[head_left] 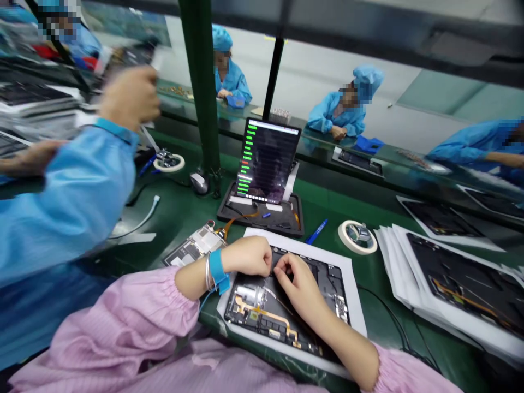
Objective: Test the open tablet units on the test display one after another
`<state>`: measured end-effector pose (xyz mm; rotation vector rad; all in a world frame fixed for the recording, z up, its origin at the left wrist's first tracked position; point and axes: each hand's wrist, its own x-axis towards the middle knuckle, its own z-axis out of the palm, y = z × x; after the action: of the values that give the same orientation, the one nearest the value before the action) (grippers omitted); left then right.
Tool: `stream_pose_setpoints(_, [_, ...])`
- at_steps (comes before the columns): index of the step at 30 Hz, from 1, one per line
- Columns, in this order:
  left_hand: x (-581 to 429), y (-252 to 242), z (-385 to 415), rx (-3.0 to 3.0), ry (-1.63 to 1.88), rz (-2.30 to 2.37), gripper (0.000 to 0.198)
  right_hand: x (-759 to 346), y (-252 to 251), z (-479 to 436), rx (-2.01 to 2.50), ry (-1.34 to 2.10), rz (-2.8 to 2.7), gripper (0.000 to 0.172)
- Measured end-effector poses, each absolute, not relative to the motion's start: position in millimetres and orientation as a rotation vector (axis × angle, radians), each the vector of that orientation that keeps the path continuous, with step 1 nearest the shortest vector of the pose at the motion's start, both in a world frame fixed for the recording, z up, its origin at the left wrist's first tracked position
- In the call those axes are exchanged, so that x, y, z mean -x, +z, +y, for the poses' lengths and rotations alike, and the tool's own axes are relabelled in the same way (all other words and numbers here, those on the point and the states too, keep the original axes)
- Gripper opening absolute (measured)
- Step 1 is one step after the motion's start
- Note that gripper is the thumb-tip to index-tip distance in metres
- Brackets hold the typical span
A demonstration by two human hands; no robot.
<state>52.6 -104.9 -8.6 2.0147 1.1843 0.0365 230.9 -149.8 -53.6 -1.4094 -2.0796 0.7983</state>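
An opened black tablet housing (pixel 331 275) lies on a white sheet (pixel 357 305) at the bench's front edge. Orange ribbon cable (pixel 270 315) and silver parts show inside it. Over its upper left part, my left hand (pixel 250 255) is closed, fingertips turned down and hidden. My right hand (pixel 298 277) pinches thumb and forefinger together just beside it, above the housing's middle. Whatever either hand holds is too small or covered to make out. A blue strap (pixel 220 271) with a thin cord circles my left wrist.
Behind the housing, a lit tablet (pixel 268 161) stands in a black tray (pixel 301 218). A circuit board (pixel 198 245) lies left, a blue pen (pixel 317 231) and tape roll (pixel 357 237) right. Stacked housings (pixel 466 278) fill the right side. A co-worker's blue sleeve (pixel 73 191) reaches in from the left.
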Motion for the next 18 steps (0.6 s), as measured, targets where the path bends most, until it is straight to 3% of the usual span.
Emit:
stream_pose_setpoints(2, [-49.9,-4.1,-100.1,-2.039,0.027,1.083,0.014,-232.5,-56.5,-148.4,1.403,0.805,-2.072,0.008])
stream_pose_setpoints(4, [-48.5,0.3,-91.1,-2.115,0.198,1.056,0.027,-233.0,-57.8,-147.3,1.398,0.81,-2.066,0.01])
stream_pose_setpoints(6, [-50.4,1.4,-77.9,-2.231,0.535,1.267,0.039,-233.0,-57.3,-147.5,1.393,0.811,-2.066,0.012])
stream_pose_setpoints(9, [-57.8,-6.3,-51.3,-2.331,0.917,1.769,0.039,-233.9,-55.3,-149.0,1.394,0.802,-2.073,0.011])
stream_pose_setpoints(14, [-70.3,-14.3,-21.0,-2.381,0.93,1.997,0.036,-234.1,-57.4,-148.1,1.395,0.78,-2.081,0.007])
stream_pose_setpoints(18, [-97.7,3.7,-48.6,-2.356,0.864,2.056,0.034,-227.5,-51.9,-150.2,1.416,0.697,-2.166,0.002])
